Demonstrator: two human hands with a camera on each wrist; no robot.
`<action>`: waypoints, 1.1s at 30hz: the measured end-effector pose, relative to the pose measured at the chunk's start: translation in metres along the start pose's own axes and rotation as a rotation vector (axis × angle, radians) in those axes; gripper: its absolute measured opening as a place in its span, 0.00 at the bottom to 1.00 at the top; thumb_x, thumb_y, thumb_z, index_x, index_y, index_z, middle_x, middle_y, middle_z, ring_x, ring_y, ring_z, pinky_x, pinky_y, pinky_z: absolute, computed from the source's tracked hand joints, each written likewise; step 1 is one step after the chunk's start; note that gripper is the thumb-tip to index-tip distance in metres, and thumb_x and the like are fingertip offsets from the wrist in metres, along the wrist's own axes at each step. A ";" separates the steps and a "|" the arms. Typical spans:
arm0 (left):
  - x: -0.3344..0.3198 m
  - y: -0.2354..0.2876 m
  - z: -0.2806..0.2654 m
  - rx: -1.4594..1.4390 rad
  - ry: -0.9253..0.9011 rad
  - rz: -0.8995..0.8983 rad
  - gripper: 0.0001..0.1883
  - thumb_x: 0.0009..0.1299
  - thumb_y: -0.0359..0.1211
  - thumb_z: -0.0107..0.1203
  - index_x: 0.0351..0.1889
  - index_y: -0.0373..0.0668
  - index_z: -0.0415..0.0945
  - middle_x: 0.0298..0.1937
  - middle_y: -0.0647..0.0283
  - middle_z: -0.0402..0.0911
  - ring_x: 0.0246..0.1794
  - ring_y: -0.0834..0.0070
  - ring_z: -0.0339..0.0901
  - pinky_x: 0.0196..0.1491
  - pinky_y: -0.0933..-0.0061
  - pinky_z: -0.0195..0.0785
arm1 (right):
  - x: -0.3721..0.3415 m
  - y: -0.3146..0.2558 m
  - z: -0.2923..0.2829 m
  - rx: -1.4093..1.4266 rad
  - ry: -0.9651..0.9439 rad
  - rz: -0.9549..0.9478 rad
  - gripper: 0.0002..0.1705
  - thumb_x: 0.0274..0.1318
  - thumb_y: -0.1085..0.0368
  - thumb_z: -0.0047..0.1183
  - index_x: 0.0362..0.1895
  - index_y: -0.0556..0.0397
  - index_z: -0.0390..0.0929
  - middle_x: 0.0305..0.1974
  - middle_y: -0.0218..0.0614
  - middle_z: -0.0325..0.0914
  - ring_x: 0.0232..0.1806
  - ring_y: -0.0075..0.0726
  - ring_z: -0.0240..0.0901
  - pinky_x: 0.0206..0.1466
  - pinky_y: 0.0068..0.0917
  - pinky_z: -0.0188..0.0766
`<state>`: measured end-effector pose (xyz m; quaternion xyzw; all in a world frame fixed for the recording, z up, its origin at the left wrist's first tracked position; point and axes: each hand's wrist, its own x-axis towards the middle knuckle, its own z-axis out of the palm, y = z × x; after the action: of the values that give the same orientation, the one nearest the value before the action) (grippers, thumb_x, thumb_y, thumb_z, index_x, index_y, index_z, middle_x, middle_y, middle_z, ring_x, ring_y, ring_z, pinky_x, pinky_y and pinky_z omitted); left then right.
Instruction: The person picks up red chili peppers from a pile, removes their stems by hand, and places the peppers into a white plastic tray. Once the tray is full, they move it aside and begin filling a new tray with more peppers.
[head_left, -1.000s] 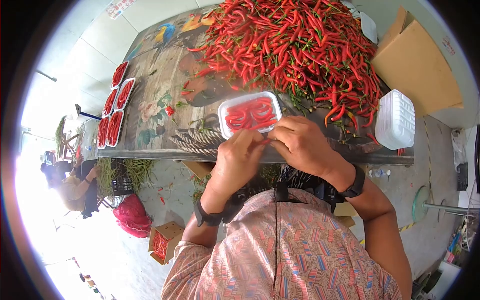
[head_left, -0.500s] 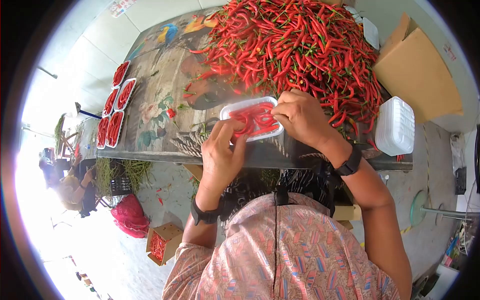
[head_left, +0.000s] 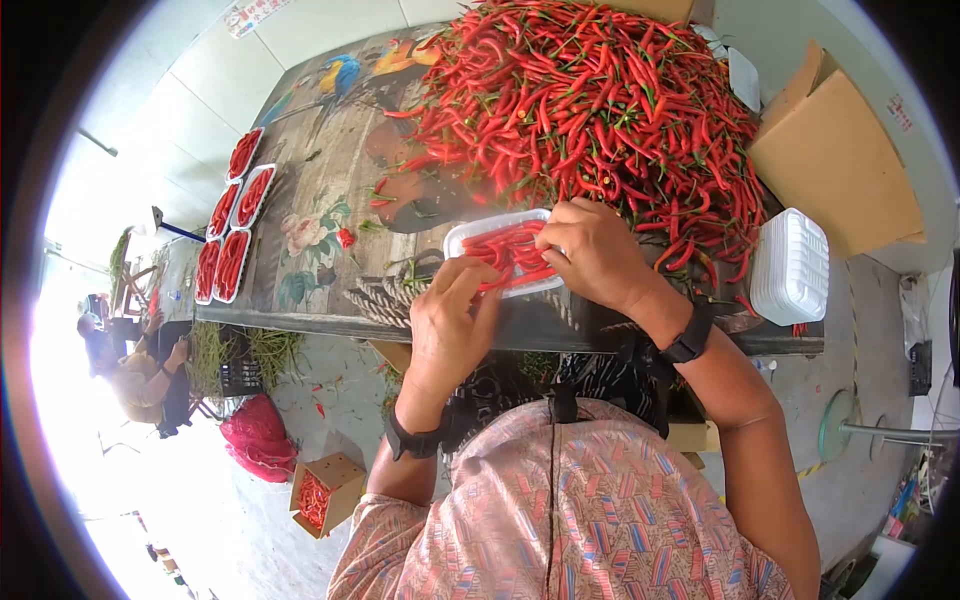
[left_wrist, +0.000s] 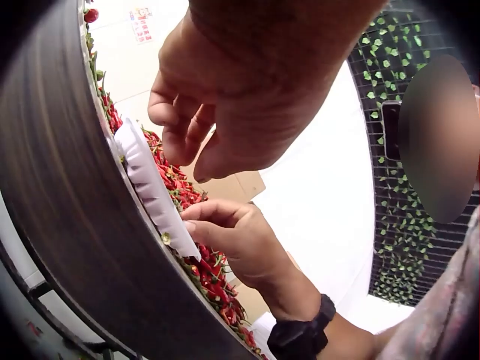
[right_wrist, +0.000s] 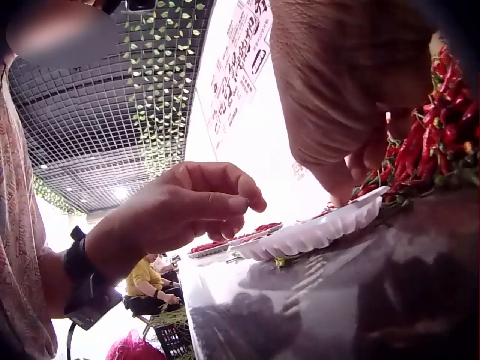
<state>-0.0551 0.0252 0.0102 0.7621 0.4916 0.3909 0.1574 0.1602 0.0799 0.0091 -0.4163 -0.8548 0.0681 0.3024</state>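
A white foam tray (head_left: 456, 238) holding a layer of red chilies (head_left: 508, 246) lies near the table's front edge. Over its left end is my left hand (head_left: 447, 318); the left wrist view shows this hand (left_wrist: 225, 105) loosely curved above the tray (left_wrist: 150, 191), with nothing between its fingers. My right hand (head_left: 603, 255) bends over the right end, thumb and forefinger close together at the chilies. Seen from the right wrist, its fingers (right_wrist: 335, 178) reach down inside the rim. I cannot tell whether they pinch a chili.
A big heap of red chilies (head_left: 600, 110) covers the back of the table (head_left: 320, 190). Several filled trays (head_left: 232, 262) sit at the left edge. A stack of white trays (head_left: 790, 268) stands at the right, by a cardboard box (head_left: 845, 150). Another person (head_left: 145, 375) sits far left.
A second ago both hands were together in front of the tray with a chili between them. They have since parted to its two ends, and the hands remain over the chilies inside.
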 end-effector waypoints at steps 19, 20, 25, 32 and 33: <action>-0.008 0.013 -0.007 -0.039 0.000 -0.045 0.04 0.63 0.24 0.61 0.36 0.38 0.79 0.36 0.58 0.82 0.25 0.66 0.79 0.31 0.68 0.72 | -0.007 0.038 -0.043 -0.220 0.096 0.294 0.07 0.50 0.72 0.57 0.37 0.51 0.82 0.31 0.38 0.77 0.37 0.49 0.76 0.41 0.44 0.73; -0.009 0.013 -0.007 -0.044 -0.011 -0.057 0.04 0.63 0.24 0.61 0.35 0.38 0.79 0.35 0.58 0.81 0.25 0.65 0.79 0.32 0.68 0.72 | -0.009 0.043 -0.043 -0.222 0.095 0.293 0.07 0.50 0.72 0.57 0.37 0.51 0.82 0.31 0.38 0.77 0.37 0.49 0.76 0.41 0.44 0.73; -0.010 0.016 -0.001 -0.063 -0.021 -0.037 0.04 0.63 0.24 0.61 0.35 0.38 0.79 0.33 0.57 0.81 0.26 0.64 0.79 0.32 0.67 0.72 | -0.011 0.060 -0.034 -0.381 0.091 0.103 0.08 0.50 0.73 0.59 0.37 0.53 0.82 0.31 0.38 0.75 0.39 0.50 0.74 0.46 0.43 0.71; -0.012 0.019 -0.005 -0.091 -0.029 -0.070 0.04 0.63 0.24 0.60 0.36 0.38 0.79 0.31 0.56 0.79 0.27 0.63 0.80 0.32 0.67 0.72 | -0.020 0.031 -0.062 -0.110 0.274 0.157 0.05 0.54 0.71 0.62 0.35 0.58 0.84 0.29 0.40 0.79 0.32 0.43 0.78 0.36 0.35 0.72; -0.012 0.020 -0.005 -0.091 -0.027 -0.074 0.04 0.63 0.24 0.60 0.36 0.38 0.79 0.31 0.56 0.79 0.27 0.63 0.80 0.32 0.67 0.72 | -0.024 0.026 -0.066 0.036 0.313 0.239 0.05 0.55 0.69 0.61 0.35 0.56 0.84 0.30 0.42 0.80 0.32 0.45 0.78 0.35 0.35 0.73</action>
<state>-0.0491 0.0048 0.0201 0.7409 0.4989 0.3962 0.2128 0.2263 0.0701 0.0416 -0.5146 -0.7405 0.0532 0.4289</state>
